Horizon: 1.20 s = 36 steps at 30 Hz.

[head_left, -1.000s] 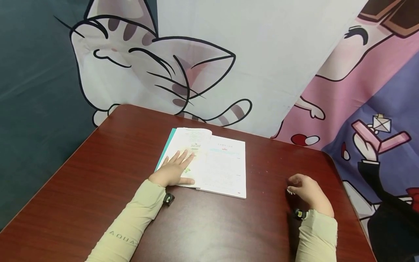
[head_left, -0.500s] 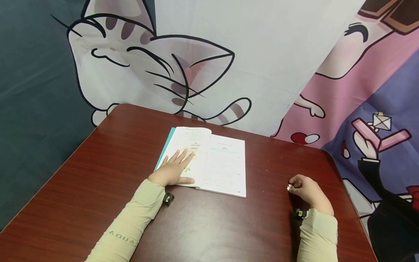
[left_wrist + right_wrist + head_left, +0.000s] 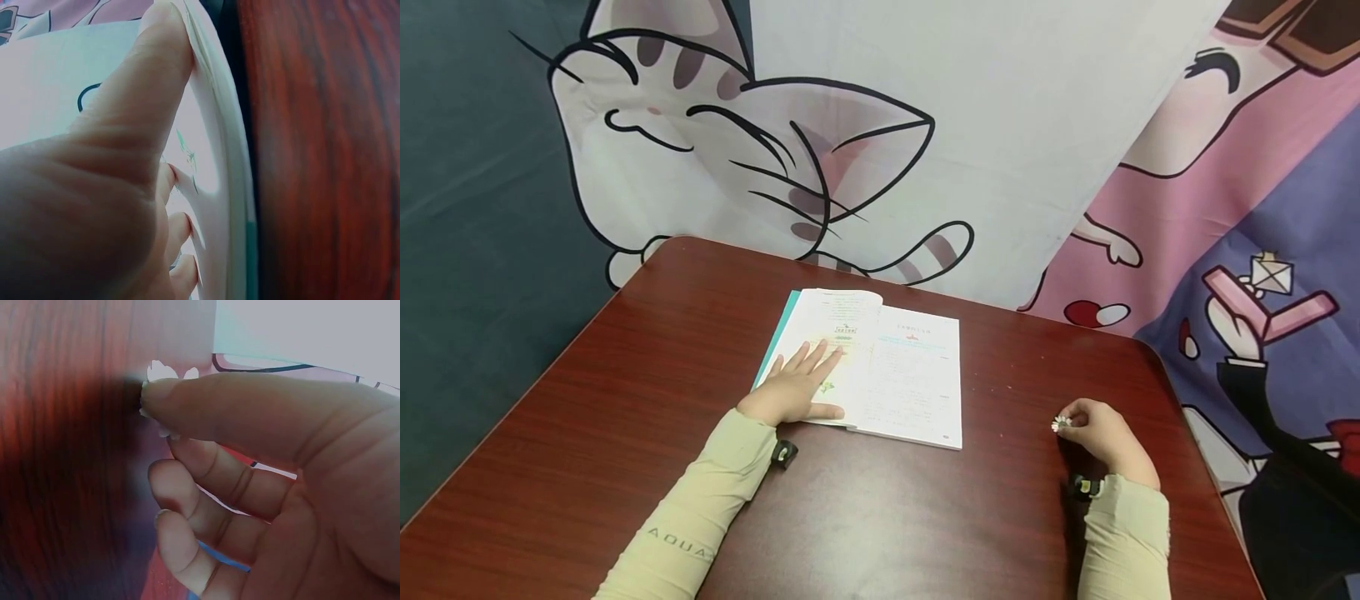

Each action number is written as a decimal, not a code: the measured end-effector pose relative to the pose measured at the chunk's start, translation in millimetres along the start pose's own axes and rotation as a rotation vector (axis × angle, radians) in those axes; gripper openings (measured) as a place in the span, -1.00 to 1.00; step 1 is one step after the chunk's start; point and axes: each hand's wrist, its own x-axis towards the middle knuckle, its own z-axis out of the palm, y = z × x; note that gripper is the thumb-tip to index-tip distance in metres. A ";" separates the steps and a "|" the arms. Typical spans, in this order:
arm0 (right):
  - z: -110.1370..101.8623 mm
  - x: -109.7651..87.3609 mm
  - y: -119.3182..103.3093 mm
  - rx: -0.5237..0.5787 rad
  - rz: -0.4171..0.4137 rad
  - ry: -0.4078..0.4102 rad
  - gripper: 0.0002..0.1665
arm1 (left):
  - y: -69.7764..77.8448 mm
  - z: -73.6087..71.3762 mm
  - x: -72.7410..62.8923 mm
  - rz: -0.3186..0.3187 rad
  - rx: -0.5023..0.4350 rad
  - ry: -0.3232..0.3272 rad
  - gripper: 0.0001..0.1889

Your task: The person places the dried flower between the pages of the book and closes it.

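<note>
My right hand (image 3: 1105, 435) pinches a small white daisy-like flower (image 3: 1060, 424) between thumb and fingers, over the right part of the table. In the right wrist view the thumb covers most of the flower, and its white petals (image 3: 161, 370) stick out around the thumb tip. The other fingers of that hand curl loosely below. Spread flat on the left page of an open book (image 3: 915, 379), my left hand (image 3: 786, 393) rests with straight fingers. Its thumb (image 3: 147, 81) lies along the lower page edge in the left wrist view.
The brown wooden table (image 3: 880, 517) has rounded far corners. A teal cover edge (image 3: 777, 337) shows along the book's left side. Cartoon-printed cloth (image 3: 1015, 108) hangs behind the table and at its right. Tiny specks lie between the book and the right hand.
The flower has risen from below the right thumb to the fingertips, and its petals now face out to the left. The left hand stays on the page. The head view has shifted slightly.
</note>
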 end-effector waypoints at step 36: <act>17.4 18.8 -65.8 0.095 -0.155 0.077 -0.94 | -0.3 0.0 1.3 -0.014 -0.013 -0.014 0.06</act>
